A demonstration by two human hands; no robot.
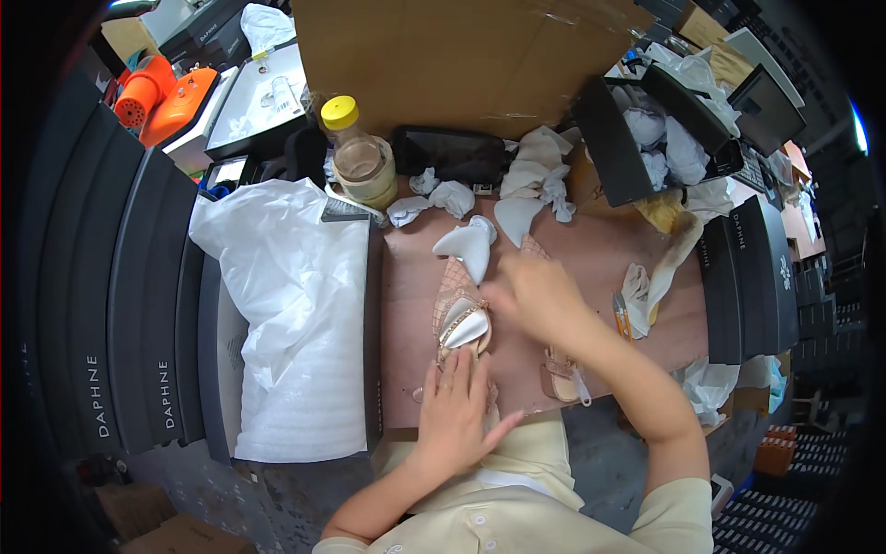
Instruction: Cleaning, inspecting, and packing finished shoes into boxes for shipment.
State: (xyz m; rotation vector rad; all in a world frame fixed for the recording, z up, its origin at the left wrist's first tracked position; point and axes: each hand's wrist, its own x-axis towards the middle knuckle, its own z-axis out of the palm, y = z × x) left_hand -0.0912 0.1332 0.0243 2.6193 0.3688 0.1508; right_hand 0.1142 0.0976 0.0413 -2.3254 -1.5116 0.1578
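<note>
Sandal [461,323], pink-beige with a woven upper and a jewelled strap, lies on the brown table [609,254] right in front of you, toe pointing away, with a white shaped insert tucked under its strap. Your left hand [454,411] lies flat on the heel end of it, fingers together and pointing away from you, thumb spread out to the right. Your right hand [533,294] reaches across from the right and rests at the toe end of the sandal, fingers curled toward it; you cannot tell from this angle whether they pinch anything. Just beyond that hand a white plastic shoe form [469,246] lies on the table, touching or nearly touching the toe. A second sandal [561,377] sits under your right forearm, near the table's front edge. Small orange-handled scissors [622,316] lie to the right of your arm, beside a crumpled white rag [637,284]. Balls of white tissue paper [441,198] are scattered at the far side of the table, near a bottle with a yellow cap [360,157]. To your left an open black box holds a big sheet of white wrapping [295,314].
</note>
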